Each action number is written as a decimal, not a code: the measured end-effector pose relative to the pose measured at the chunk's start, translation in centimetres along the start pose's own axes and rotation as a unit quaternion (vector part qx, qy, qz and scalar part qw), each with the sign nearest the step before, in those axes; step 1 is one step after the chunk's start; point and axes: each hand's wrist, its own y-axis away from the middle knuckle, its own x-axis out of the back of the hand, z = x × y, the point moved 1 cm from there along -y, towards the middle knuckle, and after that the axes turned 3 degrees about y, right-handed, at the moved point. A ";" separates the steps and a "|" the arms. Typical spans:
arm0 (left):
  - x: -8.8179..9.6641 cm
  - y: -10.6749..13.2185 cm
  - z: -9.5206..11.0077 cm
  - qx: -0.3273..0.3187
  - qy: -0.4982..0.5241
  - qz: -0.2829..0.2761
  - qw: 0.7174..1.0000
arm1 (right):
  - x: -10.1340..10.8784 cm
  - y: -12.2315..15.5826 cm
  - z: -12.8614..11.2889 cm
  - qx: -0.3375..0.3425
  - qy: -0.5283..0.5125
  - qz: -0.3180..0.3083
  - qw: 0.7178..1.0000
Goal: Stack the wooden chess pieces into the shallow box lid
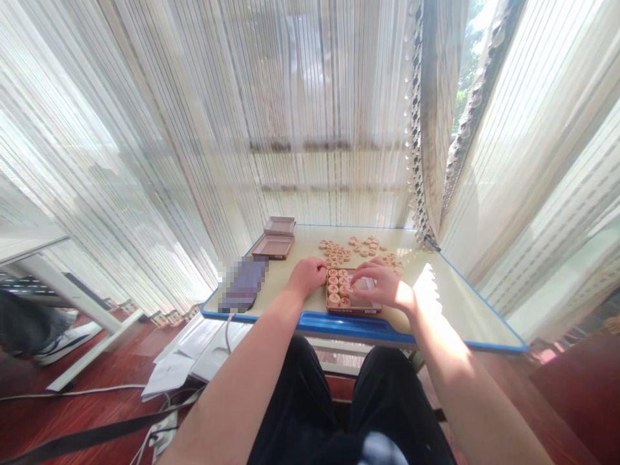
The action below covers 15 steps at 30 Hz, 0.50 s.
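A shallow open box (356, 310) stands near the table's front edge. Round wooden Chinese chess pieces (334, 289) with red characters fill its left part in rows. Above the box's right part is my right hand (382, 284), thumb and fingers closed around a Chinese chess piece (353, 288) beside the filled rows. My left hand (308, 275) rests at the box's left side with curled fingers. Whether anything is inside those fingers is hidden. More loose Chinese chess pieces (338, 253) lie scattered behind the box, some partly hidden by my right hand.
Two shallow trays (274, 247) are at the table's back left. A dark, blurred flat object (243, 284) with a cable lies at the left edge. The table (465, 316) has a blue rim. Curtains (329, 116) hang behind it; papers (169, 371) lie below left.
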 end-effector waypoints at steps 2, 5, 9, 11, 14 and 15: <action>0.0 0.0 0.0 0.001 -0.002 0.001 1.000 | -0.2 0.1 -0.4 0.013 -0.009 -0.005 1.000; 0.0 0.0 0.1 0.005 -0.007 -0.001 1.000 | -0.6 0.3 -0.5 0.030 -0.017 -0.006 0.999; 0.3 0.0 0.4 0.013 -0.010 -0.008 1.000 | -1.1 0.3 -0.4 0.043 -0.022 -0.011 0.999; 0.3 0.1 0.4 0.013 -0.009 -0.011 1.000 | -1.2 0.3 -0.3 0.047 -0.019 -0.012 0.999; 0.3 0.0 0.3 0.010 -0.007 -0.011 1.000 | -1.3 0.3 -0.3 0.051 -0.016 -0.007 0.999; 0.2 0.0 0.3 0.009 -0.007 -0.011 1.000 | -1.4 0.3 -0.2 0.052 -0.018 -0.006 0.998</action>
